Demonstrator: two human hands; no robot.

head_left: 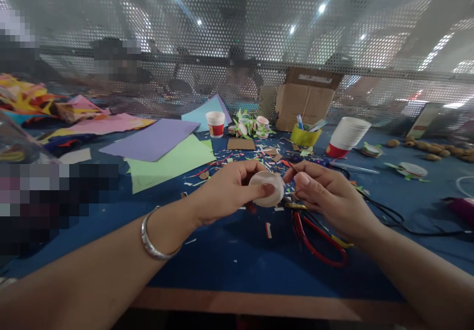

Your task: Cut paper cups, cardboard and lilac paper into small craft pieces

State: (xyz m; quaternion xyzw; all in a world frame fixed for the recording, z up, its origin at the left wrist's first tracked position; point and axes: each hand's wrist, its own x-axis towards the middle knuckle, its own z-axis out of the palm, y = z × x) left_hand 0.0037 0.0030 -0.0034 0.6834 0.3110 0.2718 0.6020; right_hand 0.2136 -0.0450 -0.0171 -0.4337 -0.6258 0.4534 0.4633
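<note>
Between the thumb and fingers of my left hand (pixel 229 186) is a white paper disc (pixel 263 189), its round face turned up toward me. A silver bangle (pixel 150 236) circles the left wrist. Close to the disc's right edge, my right hand (pixel 326 191) is closed in a pinch. Something small and dark shows at its fingertips, too small to name. Below that hand lie red-handled scissors (pixel 320 251) on the blue table (pixel 229 266), their blades partly hidden. A thin strip of red and white paper (pixel 268 230) rests nearby.
Paper scraps (pixel 272 154) litter the middle. Behind stand a paper cup (pixel 215 124), a yellow-green pen holder (pixel 305 135) and stacked cups (pixel 348 135). Coloured sheets (pixel 151 140) lie left. Right are a leaf-trimmed disc (pixel 412 170), a black cable (pixel 392 219) and walnuts (pixel 431 148).
</note>
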